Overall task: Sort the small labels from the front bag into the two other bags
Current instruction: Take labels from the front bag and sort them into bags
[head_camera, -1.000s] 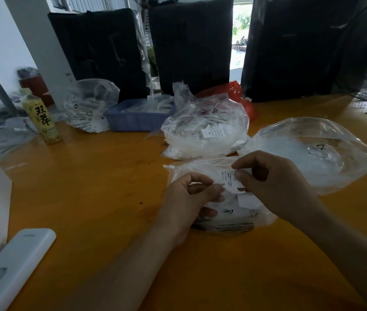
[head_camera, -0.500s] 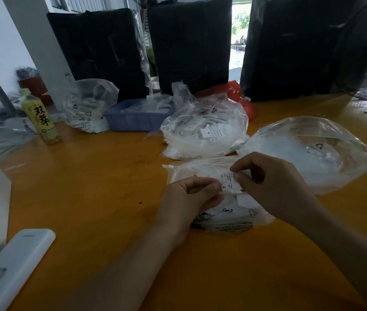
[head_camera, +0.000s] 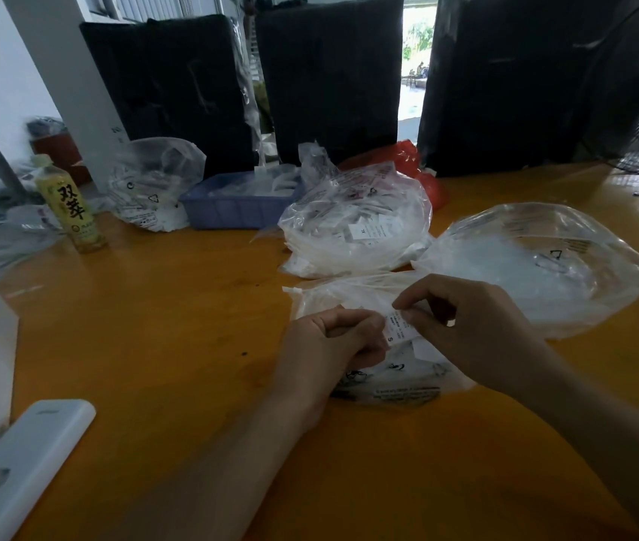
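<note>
Paper or thin woven stock, white, printed in small black text: one small label (head_camera: 397, 330), with a bold "S" near its lower end. It is held upright above the front bag (head_camera: 384, 380), pinched at its upper right edge by the right hand (head_camera: 474, 329) between thumb and forefinger. The left hand (head_camera: 333, 341) is curled against the label's left edge; whether it grips the same label or further ones is hard to tell, since the fingers cover that side.

Handling, as judged: very light, limp, easily creased, likely to cling to its neighbours or to slip from a loose pinch. A fingertip hold at one short edge should serve, the print being kept in sight.

Front bag: clear plastic, soft, crinkled, lying flat on the orange table (head_camera: 161, 345) with more white labels inside. Behind it lie a full bag of labels (head_camera: 357, 232) and, to the right, a puffed, nearly clear bag (head_camera: 544, 263).
</note>
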Motion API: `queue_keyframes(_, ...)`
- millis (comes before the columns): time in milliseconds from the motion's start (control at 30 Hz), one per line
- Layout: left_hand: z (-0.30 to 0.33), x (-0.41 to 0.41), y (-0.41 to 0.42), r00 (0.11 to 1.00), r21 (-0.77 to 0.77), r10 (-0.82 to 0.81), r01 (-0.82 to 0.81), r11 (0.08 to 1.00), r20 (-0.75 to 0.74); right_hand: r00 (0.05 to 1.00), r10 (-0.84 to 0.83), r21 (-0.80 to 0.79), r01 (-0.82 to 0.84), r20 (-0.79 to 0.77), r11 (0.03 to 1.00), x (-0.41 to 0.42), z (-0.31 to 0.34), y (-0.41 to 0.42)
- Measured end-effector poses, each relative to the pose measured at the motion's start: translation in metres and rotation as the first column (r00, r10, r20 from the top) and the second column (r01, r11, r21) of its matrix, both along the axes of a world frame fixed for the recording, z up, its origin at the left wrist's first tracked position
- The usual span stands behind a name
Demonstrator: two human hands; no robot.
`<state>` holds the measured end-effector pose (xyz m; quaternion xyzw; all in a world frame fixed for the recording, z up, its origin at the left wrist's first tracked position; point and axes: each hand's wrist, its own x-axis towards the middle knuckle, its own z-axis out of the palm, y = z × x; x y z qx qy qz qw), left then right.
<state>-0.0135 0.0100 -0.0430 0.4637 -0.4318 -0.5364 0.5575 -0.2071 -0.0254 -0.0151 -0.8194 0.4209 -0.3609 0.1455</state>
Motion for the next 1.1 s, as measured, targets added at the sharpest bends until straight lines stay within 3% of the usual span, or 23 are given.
queue_keyframes(167, 0.0, -0.001, 0.002, 0.999, -0.01, -0.013, 0.014, 1.0, 0.051, 1.0, 0.009, 0.005, -0.009, -0.005, 1.0, 0.002, -0.001, 0.001)
queue_keyframes(333, 0.0, -0.001, 0.0, 0.999, 0.016, 0.047, -0.047, 0.999, 0.0, 0.972, -0.097, 0.119, 0.072, 0.216, 0.99, -0.001, -0.002, -0.006)
queue_keyframes(467, -0.002, -0.001, -0.001, 0.997, 0.024, 0.05, -0.051, 0.998, 0.051, 0.991, -0.022, 0.104, 0.008, 0.135, 0.995, 0.005, -0.004, 0.0)
queue_keyframes(800, -0.001, 0.002, -0.003, 0.992, 0.072, 0.119, -0.117, 0.99, -0.029, 0.996, 0.065, 0.217, -0.077, 0.062, 0.973, 0.012, 0.007, -0.001)
queue_keyframes(867, 0.001, 0.003, -0.003, 0.989, 0.079, 0.123, -0.116, 0.99, -0.086, 0.998, 0.007, 0.192, -0.019, 0.064, 0.981, 0.018, 0.025, -0.017)
queue_keyframes(1000, 0.003, 0.001, -0.005, 0.987, 0.101, 0.11, -0.099, 0.99, -0.114, 0.945, -0.245, 0.243, 0.191, 0.218, 0.951, 0.037, 0.064, -0.091)
queue_keyframes(1100, 0.002, 0.0, -0.005, 0.989, 0.101, 0.12, -0.111, 0.989, -0.091, 0.945, -0.327, 0.405, 0.288, 0.029, 0.868, 0.041, 0.079, -0.128)
